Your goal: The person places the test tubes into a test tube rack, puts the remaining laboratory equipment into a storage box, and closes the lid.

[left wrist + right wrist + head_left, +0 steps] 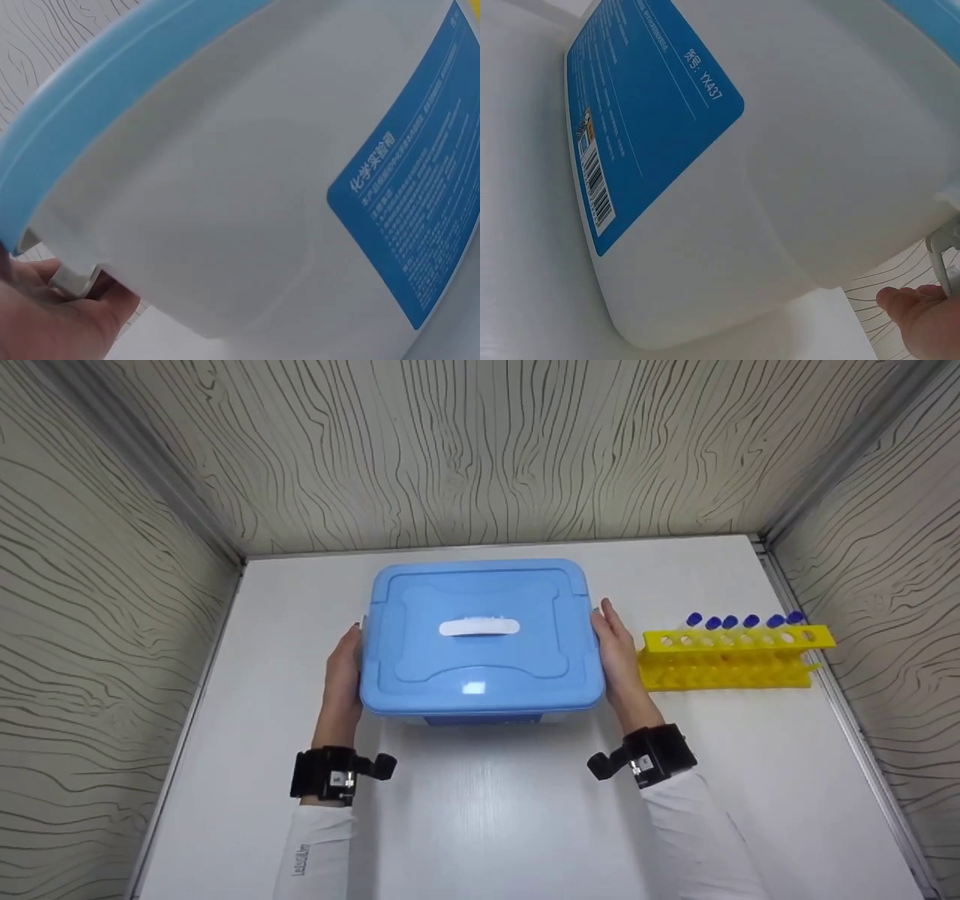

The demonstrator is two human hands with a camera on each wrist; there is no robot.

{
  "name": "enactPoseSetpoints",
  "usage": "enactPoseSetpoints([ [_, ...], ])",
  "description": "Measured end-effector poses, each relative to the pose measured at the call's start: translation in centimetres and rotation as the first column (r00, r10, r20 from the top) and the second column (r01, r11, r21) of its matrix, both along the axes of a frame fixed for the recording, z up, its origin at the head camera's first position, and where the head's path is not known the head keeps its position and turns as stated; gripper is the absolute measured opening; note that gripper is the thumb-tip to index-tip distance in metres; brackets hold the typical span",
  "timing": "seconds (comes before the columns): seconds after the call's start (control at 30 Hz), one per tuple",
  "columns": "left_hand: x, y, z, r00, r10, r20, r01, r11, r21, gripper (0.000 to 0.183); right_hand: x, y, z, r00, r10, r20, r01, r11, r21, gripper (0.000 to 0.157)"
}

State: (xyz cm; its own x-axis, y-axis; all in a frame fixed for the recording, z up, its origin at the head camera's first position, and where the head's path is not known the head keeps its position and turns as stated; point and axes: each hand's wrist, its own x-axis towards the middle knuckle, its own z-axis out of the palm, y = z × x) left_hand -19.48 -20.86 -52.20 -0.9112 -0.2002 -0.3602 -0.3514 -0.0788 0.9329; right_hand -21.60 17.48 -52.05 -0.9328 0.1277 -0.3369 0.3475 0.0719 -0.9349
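Note:
A storage box with a light blue lid, a white carrying handle and a whitish body stands in the middle of the table. My left hand grips its left side; in the left wrist view the fingers are around the side latch. On the opposite side, my right hand holds the box at the other latch, fingertips showing beside it. Most of the right hand is out of frame in the right wrist view. A blue printed label covers the front wall.
To the right of the box stands a yellow test tube rack holding several tubes with dark blue caps. The white table meets wood-patterned panels at the back and sides.

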Motion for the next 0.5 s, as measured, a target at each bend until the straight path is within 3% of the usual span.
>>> enactPoseSetpoints([
  [0.17, 0.4, 0.1, -0.1, 1.000, 0.001, -0.011, -0.001, 1.000, -0.001, 0.065, 0.4, -0.3, 0.5, 1.000, -0.012, 0.028, 0.014, 0.997, -0.070, 0.064],
  [0.27, 0.4, 0.0, -0.4, 1.000, 0.016, -0.017, -0.015, 0.997, 0.073, 0.064, 0.3, -0.1, -0.2, 0.999, -0.031, 0.026, 0.035, 0.985, -0.170, 0.061],
  [0.33, 0.5, 0.0, -0.4, 0.999, 0.039, -0.011, -0.037, 0.989, 0.142, 0.063, 0.4, 0.0, -0.4, 0.998, -0.056, 0.024, 0.060, 0.955, -0.289, 0.058],
  [0.5, 0.6, 0.0, -0.3, 0.996, 0.088, -0.008, -0.083, 0.964, 0.253, 0.061, 0.5, 0.3, -0.6, 0.992, -0.120, 0.048, 0.127, 0.830, -0.543, 0.055],
])
